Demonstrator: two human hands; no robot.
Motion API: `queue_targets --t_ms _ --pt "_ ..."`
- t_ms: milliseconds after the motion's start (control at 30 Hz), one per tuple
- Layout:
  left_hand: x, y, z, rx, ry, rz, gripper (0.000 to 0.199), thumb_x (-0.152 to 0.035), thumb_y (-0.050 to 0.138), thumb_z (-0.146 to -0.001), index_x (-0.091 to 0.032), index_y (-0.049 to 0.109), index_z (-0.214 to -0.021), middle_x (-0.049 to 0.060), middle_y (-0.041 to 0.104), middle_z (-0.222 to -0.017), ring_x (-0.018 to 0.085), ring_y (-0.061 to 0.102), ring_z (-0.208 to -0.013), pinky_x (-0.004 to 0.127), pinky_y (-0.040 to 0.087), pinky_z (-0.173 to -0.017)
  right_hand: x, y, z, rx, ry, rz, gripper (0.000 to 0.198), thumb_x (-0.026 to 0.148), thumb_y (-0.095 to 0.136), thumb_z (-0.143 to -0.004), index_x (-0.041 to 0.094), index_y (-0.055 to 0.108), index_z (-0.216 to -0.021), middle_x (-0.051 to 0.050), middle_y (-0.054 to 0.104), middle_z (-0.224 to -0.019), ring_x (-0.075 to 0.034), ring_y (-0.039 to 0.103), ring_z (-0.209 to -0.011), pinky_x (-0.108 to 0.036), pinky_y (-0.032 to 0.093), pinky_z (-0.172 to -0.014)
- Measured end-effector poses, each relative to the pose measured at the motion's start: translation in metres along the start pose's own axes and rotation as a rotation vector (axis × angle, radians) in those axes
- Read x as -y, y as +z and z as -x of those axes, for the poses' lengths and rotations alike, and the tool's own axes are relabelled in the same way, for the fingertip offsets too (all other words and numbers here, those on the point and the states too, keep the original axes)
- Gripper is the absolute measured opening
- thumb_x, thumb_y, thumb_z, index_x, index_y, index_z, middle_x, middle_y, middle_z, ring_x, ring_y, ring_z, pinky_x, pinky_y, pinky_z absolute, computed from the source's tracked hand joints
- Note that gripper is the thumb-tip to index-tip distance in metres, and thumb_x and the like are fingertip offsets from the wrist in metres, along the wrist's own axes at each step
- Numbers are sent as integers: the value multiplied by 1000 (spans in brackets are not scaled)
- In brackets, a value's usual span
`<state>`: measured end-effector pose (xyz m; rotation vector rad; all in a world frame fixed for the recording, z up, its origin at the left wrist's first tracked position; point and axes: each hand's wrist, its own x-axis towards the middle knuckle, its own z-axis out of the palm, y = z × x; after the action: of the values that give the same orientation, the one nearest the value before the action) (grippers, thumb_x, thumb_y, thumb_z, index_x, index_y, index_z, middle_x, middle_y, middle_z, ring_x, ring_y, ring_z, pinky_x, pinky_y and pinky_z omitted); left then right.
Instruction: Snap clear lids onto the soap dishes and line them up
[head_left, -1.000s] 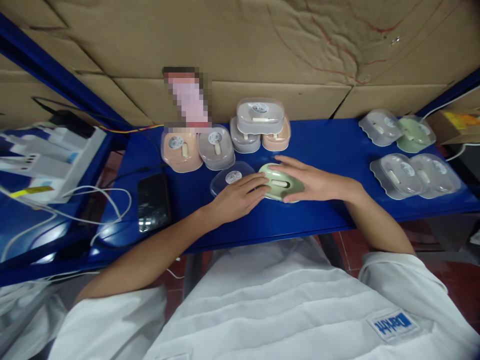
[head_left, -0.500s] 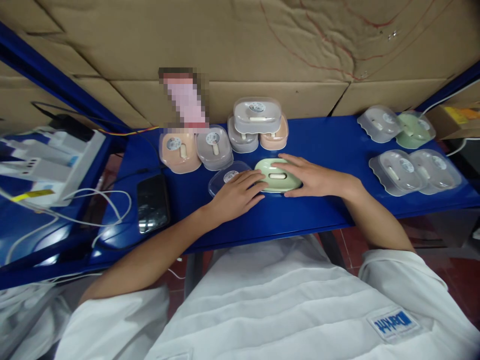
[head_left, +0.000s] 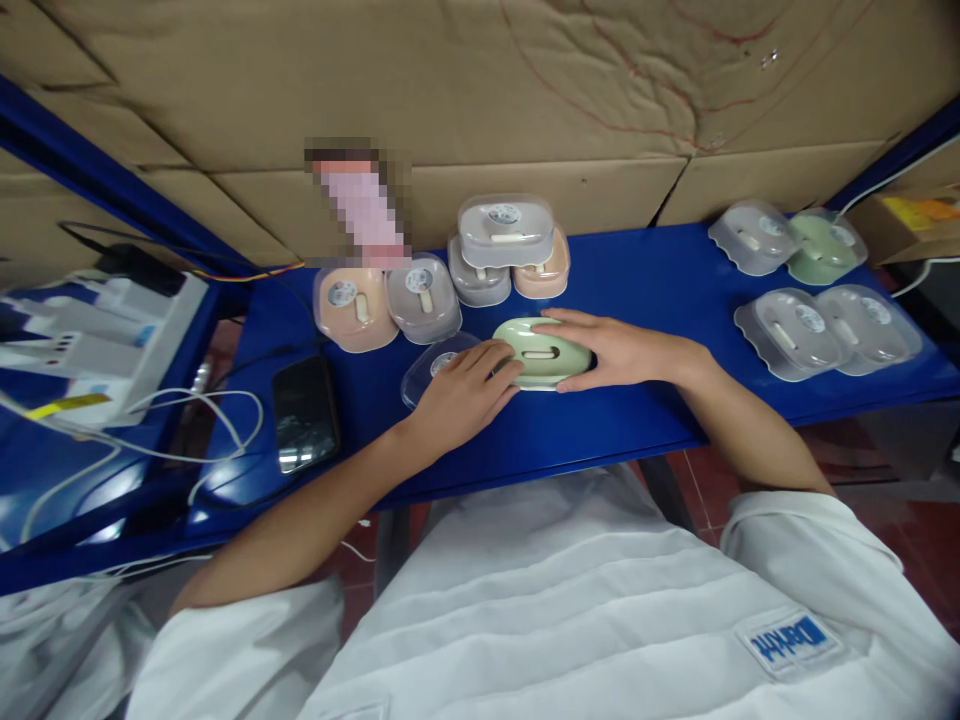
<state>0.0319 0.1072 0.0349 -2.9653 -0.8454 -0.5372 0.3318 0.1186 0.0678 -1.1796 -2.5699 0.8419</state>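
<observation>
A light green oval plastic box [head_left: 517,372], looking like a soap dish, lies on the blue table with a pale bar set in the slot on its top. My right hand [head_left: 615,350] wraps its right end, thumb at the near side and fingers at the far side. At the left end, the bent fingers of my left hand [head_left: 465,392] press on the green box's edge; their tips are partly hidden. Beside and partly under my left hand, a clear lid [head_left: 421,374] with a round sticker rests on the table.
Behind my hands stand lidded peach and grey boxes [head_left: 424,300], with one grey box [head_left: 506,228] stacked on two others. Several more lidded boxes [head_left: 799,335] sit at the right. A black phone [head_left: 306,410], white cables and a power strip [head_left: 161,340] occupy the left.
The green box looks slightly tilted now, its near edge showing more. My right thumb has shifted a little along the near side. The whole view has moved slightly.
</observation>
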Motion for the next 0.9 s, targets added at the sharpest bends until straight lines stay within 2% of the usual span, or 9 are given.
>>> queue_targets --t_ms 100,233,300,400,467,533,633,733,900 --pt "0 -1 1 5 -5 -21 18 -27 60 -106 -21 67 -121 13 71 -128 32 70 -119 45 58 -98 -2 6 -2 8 -12 28 91 68 73 -94 34 38 -171 -7 27 -181 -35 31 -165 -53 28 -135" --pt "3 1 1 1 14 -33 17 -26 59 -106 -19 68 -120 13 72 -125 32 70 -118 46 57 -98 -8 16 -2 42 -22 116 95 58 75 -96 34 27 -174 -11 8 -185 -40 9 -170 -65 12 -135" --pt "5 1 1 14 23 -31 17 -25 58 -107 -19 68 -119 13 72 -125 32 70 -119 46 57 -99 -11 21 -1 60 -25 120 96 55 73 -99 37 18 -175 -10 -1 -185 -39 3 -170 -67 12 -134" --pt "5 -2 1 39 15 -23 18 -25 57 -107 -21 69 -119 14 70 -130 33 69 -121 49 56 -103 -13 25 -1 60 -41 107 96 57 70 -100 42 13 -175 -8 -4 -185 -40 1 -170 -66 16 -133" --pt "3 -9 4 45 -54 -51 24 -28 60 -105 -21 67 -127 18 64 -143 38 64 -130 55 54 -108 -12 24 -1 53 -40 104 96 58 71 -99 41 14 -175 -8 -4 -185 -42 3 -170 -68 16 -133" --pt "-1 -16 9 50 -193 -106 38 -34 66 -102 -21 62 -138 23 55 -155 44 59 -137 62 54 -107 -11 19 0 60 -22 90 96 57 72 -99 41 16 -175 -8 -2 -185 -43 6 -170 -68 17 -133" --pt "-6 -28 18 104 -382 -146 51 -40 69 -100 -22 55 -146 26 56 -151 47 61 -132 61 60 -95 -13 8 4 102 -4 39 96 55 76 -96 40 22 -175 -6 2 -186 -42 11 -169 -62 20 -134" --pt "-6 -37 23 224 -422 -107 51 -38 66 -101 -23 52 -148 24 55 -152 47 59 -135 61 62 -94 -19 -4 11 82 -5 -20 102 54 79 -93 39 21 -175 -4 8 -185 -40 16 -169 -57 25 -135" --pt "3 -54 22 446 -441 71 64 -37 67 -99 -27 41 -157 20 35 -170 45 45 -152 69 53 -112 -33 -14 19 -23 39 -6 107 54 79 -93 33 17 -176 -8 28 -181 -40 38 -161 -60 32 -132"
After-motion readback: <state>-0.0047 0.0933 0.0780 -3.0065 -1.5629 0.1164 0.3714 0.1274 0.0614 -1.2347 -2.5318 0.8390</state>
